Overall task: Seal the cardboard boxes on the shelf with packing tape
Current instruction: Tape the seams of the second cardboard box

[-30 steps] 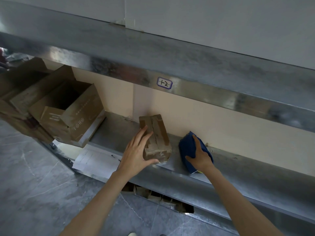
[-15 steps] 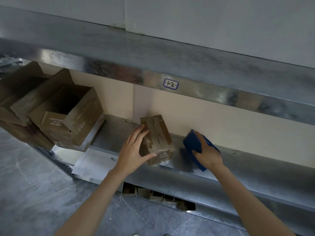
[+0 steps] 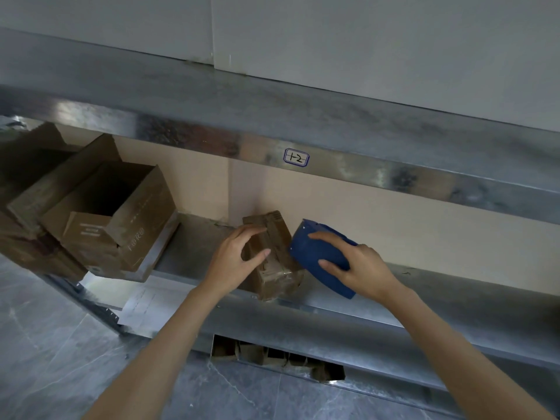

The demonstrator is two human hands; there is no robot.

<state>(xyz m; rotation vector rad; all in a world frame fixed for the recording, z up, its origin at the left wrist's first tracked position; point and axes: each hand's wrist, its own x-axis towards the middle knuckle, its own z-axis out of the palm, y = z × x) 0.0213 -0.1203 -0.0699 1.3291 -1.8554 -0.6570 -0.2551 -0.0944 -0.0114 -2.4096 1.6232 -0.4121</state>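
The blue tape gun (image 3: 321, 256) has been lifted off the shelf (image 3: 378, 301) and brought against the small box (image 3: 272, 256). It is gripped by the right hand (image 3: 360, 268). The box, at the shelf's front edge, is held by the left hand (image 3: 233, 262), fingers curled. Taping can likely start now.

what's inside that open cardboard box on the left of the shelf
The open box shows only a dark interior with bare cardboard walls; no contents are visible. Its bottom is lost in shadow, so something low inside could be hidden.
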